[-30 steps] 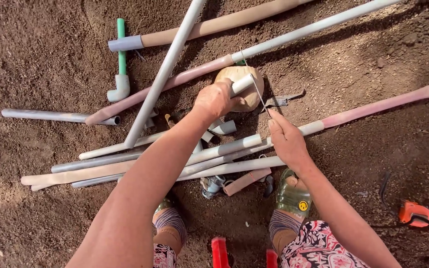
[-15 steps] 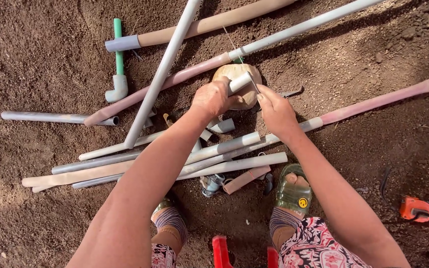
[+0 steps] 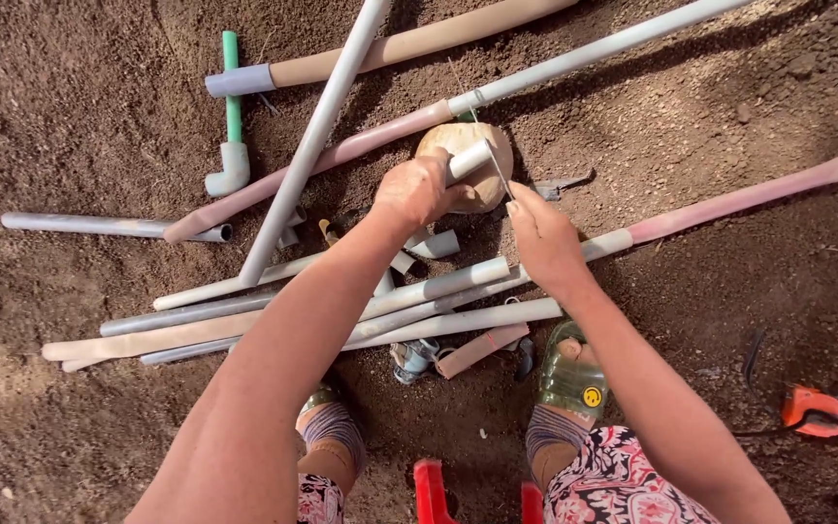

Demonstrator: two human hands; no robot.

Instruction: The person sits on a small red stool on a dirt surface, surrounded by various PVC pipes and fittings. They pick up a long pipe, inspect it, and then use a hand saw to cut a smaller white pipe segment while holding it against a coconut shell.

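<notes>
Now, nearest you: your feet in green sandals [image 3: 572, 374] on bare soil, a red stool edge [image 3: 431, 490] between your knees, an orange tape measure [image 3: 815, 409] off to your right on the ground.

Just beyond the sandals lies the loose pile of grey pipes [image 3: 409, 296], with a couple of short offcuts and fittings beside it.

Your left hand [image 3: 417, 189] is closed round a short grey pipe piece [image 3: 467, 160], pressing it down on the round wooden block [image 3: 467, 165]. Your right hand [image 3: 540, 233] is pinched on a thin saw blade [image 3: 499, 173], whose far end sits at the pipe's end.

Change over the last second: your right hand has slid up from the pipe pile toward the block and now sits closer to your left, and the blade has come in against the pipe. My reading is that the cut is being set or has only just started; I cannot see a groove.

Farther out: a green pipe with a grey elbow [image 3: 230, 126], a tan pipe with a grey sleeve [image 3: 390, 47], and long grey and pinkish pipes crossing the soil.
</notes>
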